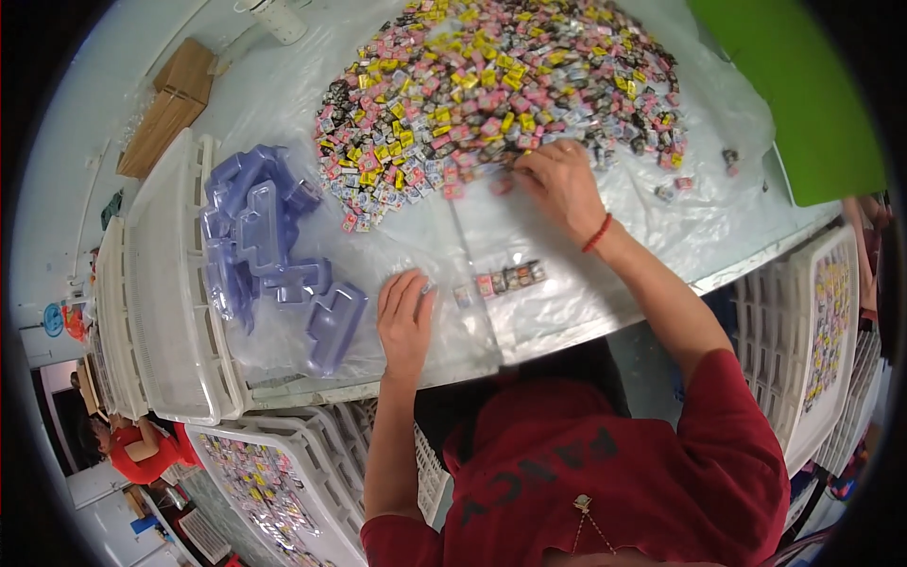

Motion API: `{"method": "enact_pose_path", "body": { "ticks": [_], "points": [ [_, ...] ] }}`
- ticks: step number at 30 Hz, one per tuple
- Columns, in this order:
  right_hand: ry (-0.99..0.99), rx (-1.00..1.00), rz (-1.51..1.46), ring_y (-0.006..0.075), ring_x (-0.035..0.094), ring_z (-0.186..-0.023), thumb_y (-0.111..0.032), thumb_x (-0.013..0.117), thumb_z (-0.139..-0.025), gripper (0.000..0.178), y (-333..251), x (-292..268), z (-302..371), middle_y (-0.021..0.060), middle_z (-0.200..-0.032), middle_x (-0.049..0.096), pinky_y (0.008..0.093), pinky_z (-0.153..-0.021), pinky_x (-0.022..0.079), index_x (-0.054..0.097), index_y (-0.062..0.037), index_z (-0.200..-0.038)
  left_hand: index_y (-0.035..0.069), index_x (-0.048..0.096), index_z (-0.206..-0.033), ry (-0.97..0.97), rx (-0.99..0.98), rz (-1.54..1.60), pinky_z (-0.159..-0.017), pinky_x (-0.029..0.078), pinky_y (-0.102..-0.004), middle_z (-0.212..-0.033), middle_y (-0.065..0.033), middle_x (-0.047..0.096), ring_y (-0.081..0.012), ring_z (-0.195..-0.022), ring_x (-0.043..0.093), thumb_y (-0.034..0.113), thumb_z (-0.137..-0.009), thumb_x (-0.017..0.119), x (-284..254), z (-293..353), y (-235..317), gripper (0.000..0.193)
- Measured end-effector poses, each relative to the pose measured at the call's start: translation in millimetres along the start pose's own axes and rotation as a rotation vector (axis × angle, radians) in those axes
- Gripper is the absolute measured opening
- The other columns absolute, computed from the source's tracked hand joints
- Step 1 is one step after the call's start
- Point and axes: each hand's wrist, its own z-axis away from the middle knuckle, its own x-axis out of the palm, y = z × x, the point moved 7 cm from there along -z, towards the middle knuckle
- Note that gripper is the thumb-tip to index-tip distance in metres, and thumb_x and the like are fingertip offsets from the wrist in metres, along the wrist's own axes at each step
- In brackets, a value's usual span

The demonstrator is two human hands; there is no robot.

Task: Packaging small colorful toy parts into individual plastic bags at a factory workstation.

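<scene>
A large heap of small wrapped pieces (491,80) in pink, yellow, black and white covers the far part of the table. My right hand (565,187), with a red beaded bracelet, is at the heap's near edge. Its fingers are bent and pinched together; what is between them is hidden. Closer to me, a short row of wrapped pieces (510,279) lies on the plastic sheet. Left of that row rests my left hand (406,307), its fingers curled together. A small pale bit shows by its thumb, too unclear to name.
Blue-violet clear plastic trays (260,227) are piled at the left, beside white crates (175,274). A green board (794,94) lies at the far right. Crates of wrapped pieces stand below the table on the left (260,491) and right (824,321). A person in red (146,454) is at the far left.
</scene>
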Motion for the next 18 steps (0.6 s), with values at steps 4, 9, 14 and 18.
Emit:
{"method": "enact_pose_path", "body": {
  "ticks": [4,9,14,18],
  "points": [
    [0.042,-0.054,0.028,0.0252,0.056,-0.084,-0.015,0.068,-0.077,0.007,-2.0,13.1,-30.1,0.0041,-0.078,0.061,0.0394,-0.083,0.041,0.066,-0.0125,-0.083,0.000,0.063,-0.099,-0.008,-0.026,0.001,-0.089,0.046,-0.0406,-0.107,-0.0129,0.063,-0.0337,-0.101,0.057,0.005,-0.074,0.072,2.0,-4.0,3.1,0.026],
    [0.051,-0.119,0.049,0.0233,0.056,-0.090,-0.018,0.068,-0.074,0.014,-11.4,50.2,-87.0,0.0011,-0.084,0.063,0.0399,-0.088,0.039,0.068,-0.0147,-0.088,0.001,0.063,-0.100,-0.013,-0.036,-0.019,-0.089,0.045,-0.0400,-0.109,-0.0120,0.063,-0.0332,-0.102,0.056,0.006,-0.073,0.073,2.5,1.8,2.2,0.029],
    [-0.190,-0.200,0.345,0.0235,0.055,-0.101,-0.029,0.067,-0.079,0.014,-3.7,94.3,-101.8,0.0016,-0.091,0.067,0.0487,-0.094,0.035,0.069,-0.0156,-0.085,0.001,0.064,-0.101,-0.007,-0.056,-0.004,-0.090,0.045,-0.0407,-0.108,-0.0123,0.063,-0.0337,-0.102,0.056,0.007,-0.072,0.074,5.5,7.9,-0.8,0.031],
    [-0.116,-0.401,0.324,0.0226,0.059,-0.091,-0.026,0.067,-0.074,0.016,1.8,93.2,-97.8,0.0012,-0.090,0.066,0.0484,-0.096,0.036,0.066,-0.0166,-0.086,0.002,0.064,-0.102,-0.032,-0.010,-0.006,-0.092,0.045,-0.0415,-0.111,-0.0118,0.062,-0.0336,-0.104,0.055,0.009,-0.073,0.074,11.7,8.0,-8.6,0.031]
  ]
}}
